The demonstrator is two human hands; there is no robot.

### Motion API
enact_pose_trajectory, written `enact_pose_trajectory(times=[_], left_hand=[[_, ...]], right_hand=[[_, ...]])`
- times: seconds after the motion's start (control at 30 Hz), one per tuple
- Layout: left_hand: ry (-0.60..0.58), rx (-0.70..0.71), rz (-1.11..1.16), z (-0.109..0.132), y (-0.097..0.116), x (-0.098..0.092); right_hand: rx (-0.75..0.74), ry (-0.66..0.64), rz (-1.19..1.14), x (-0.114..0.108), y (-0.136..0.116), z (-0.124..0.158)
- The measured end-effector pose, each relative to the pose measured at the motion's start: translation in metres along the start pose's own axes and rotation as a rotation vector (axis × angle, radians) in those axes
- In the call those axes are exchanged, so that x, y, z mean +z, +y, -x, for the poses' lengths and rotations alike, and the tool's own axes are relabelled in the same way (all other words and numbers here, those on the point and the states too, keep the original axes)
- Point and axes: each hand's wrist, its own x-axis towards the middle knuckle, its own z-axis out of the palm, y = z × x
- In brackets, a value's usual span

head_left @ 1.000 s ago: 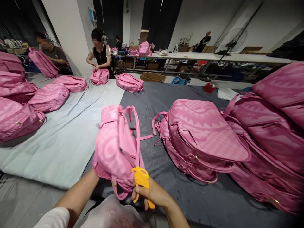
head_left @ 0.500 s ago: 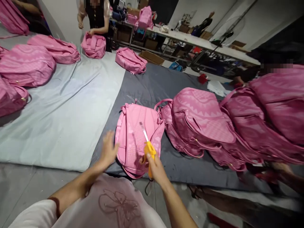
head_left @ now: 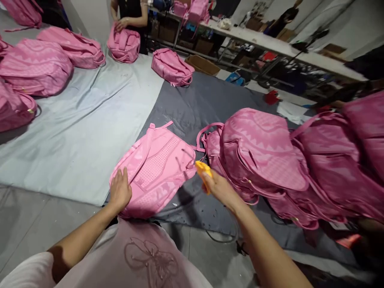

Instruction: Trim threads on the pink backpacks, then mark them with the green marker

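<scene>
A pink backpack [head_left: 156,170] lies flat on the dark grey sheet [head_left: 195,104] with its perforated back panel up. My left hand [head_left: 119,191] rests open on its near left corner, fingers spread. My right hand [head_left: 218,187] is closed around a yellow-handled thread snipper [head_left: 203,173], whose thin blades point at the backpack's right edge. To the right, a row of stuffed pink backpacks [head_left: 264,152] leans in an overlapping stack.
More pink backpacks [head_left: 37,66] lie on the pale sheet [head_left: 81,132] at left. A person at the far end handles another bag [head_left: 124,44]. A long white table [head_left: 270,44] with boxes under it runs along the back. Bare grey floor [head_left: 27,224] lies near me.
The backpack went from held up in both hands to lying flat on the sheet, then turned slantwise. My left hand came down onto its corner; my right hand moved right with the snipper.
</scene>
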Motion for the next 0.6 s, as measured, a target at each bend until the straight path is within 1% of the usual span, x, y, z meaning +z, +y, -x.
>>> enact_pose_trajectory(times=[0.03, 0.07, 0.1, 0.13, 0.2, 0.27, 0.3, 0.33, 0.37, 0.4, 0.43, 0.47, 0.53, 0.57, 0.6], left_hand=[[0.056, -0.051, 0.121, 0.0, 0.0, -0.004], [0.087, -0.101, 0.219, -0.001, 0.0, -0.008], [0.095, -0.146, 0.294, -0.002, -0.001, -0.01], [0.084, -0.188, 0.349, -0.003, -0.001, -0.013], [0.025, -0.273, 0.463, -0.004, -0.005, -0.021], [-0.061, -0.368, 0.6, -0.006, -0.01, -0.03], [-0.104, -0.416, 0.66, -0.008, -0.012, -0.033], [-0.14, -0.464, 0.712, -0.01, -0.015, -0.036], [-0.171, -0.51, 0.756, -0.013, -0.017, -0.037], [-0.196, -0.554, 0.794, -0.017, -0.018, -0.037], [-0.218, -0.595, 0.826, -0.021, -0.02, -0.036], [-0.238, -0.634, 0.85, -0.025, -0.021, -0.035], [-0.275, -0.698, 0.882, -0.034, -0.024, -0.031], [-0.29, -0.721, 0.886, -0.037, -0.025, -0.03], [-0.3, -0.737, 0.882, -0.039, -0.026, -0.029]], right_hand=[[-0.059, -0.07, 0.165, 0.008, -0.012, -0.004], [-0.117, -0.131, 0.333, 0.016, -0.025, -0.009], [-0.163, -0.169, 0.474, 0.021, -0.037, -0.015], [-0.185, -0.176, 0.567, 0.024, -0.047, -0.023], [-0.141, -0.106, 0.64, 0.017, -0.061, -0.045], [-0.06, -0.014, 0.682, -0.002, -0.066, -0.07], [-0.057, -0.033, 0.692, -0.013, -0.066, -0.081], [-0.076, -0.106, 0.676, -0.023, -0.067, -0.09], [-0.104, -0.21, 0.628, -0.032, -0.068, -0.097], [-0.129, -0.308, 0.563, -0.037, -0.07, -0.103], [-0.137, -0.377, 0.496, -0.039, -0.073, -0.108], [-0.134, -0.41, 0.439, -0.038, -0.078, -0.111], [-0.135, -0.451, 0.387, -0.027, -0.089, -0.116], [-0.168, -0.532, 0.374, -0.018, -0.095, -0.118], [-0.213, -0.646, 0.351, -0.008, -0.101, -0.117]])
